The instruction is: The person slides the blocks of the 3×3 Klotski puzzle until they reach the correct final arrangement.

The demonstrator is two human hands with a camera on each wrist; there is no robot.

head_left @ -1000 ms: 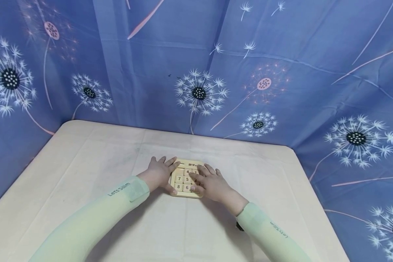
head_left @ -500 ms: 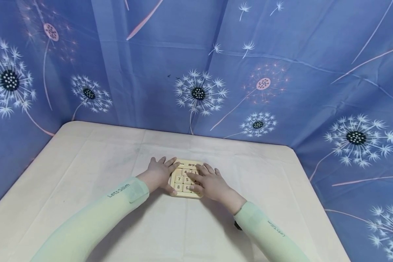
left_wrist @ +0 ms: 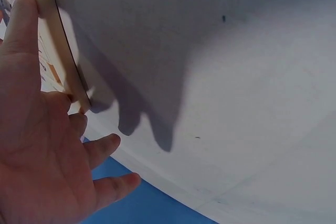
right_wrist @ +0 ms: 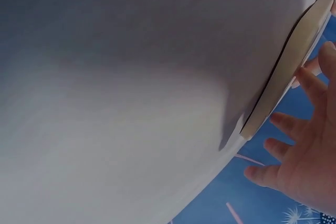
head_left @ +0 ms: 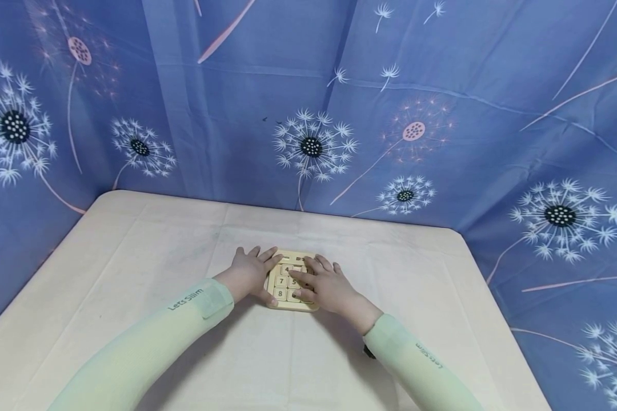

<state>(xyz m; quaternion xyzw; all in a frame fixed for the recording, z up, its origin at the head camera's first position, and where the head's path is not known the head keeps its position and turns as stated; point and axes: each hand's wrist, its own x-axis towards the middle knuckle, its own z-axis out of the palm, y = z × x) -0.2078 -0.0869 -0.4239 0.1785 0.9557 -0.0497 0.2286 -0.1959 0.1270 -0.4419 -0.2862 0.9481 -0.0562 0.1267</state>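
Observation:
A yellow number sliding puzzle [head_left: 290, 306] lies flat on the table, its square tiles printed with black digits. My left hand [head_left: 248, 273] rests at its left side, thumb on the near corner and index finger on the far one, other fingers spread. My right hand [head_left: 334, 289] reaches over the right side. Its index fingertip is at the 4 tile [head_left: 286, 269] in the top row, and its thumb is over the bottom row, partly covering the 6. Right-hand tiles are largely hidden. In the left wrist view the left thumb [left_wrist: 23, 22] presses the puzzle's frame [left_wrist: 62, 51].
A pale cloth covers the table [head_left: 159, 240]. Behind it and along both sides hangs a blue curtain [head_left: 226, 125] with dandelion prints. Light green sleeves cover both forearms, and a small dark object [head_left: 369, 352] shows under the right one.
The 4 tile has slid left along the top row, leaving a gap to its right. My right hand has shifted slightly left with it; the left hand stays in place.

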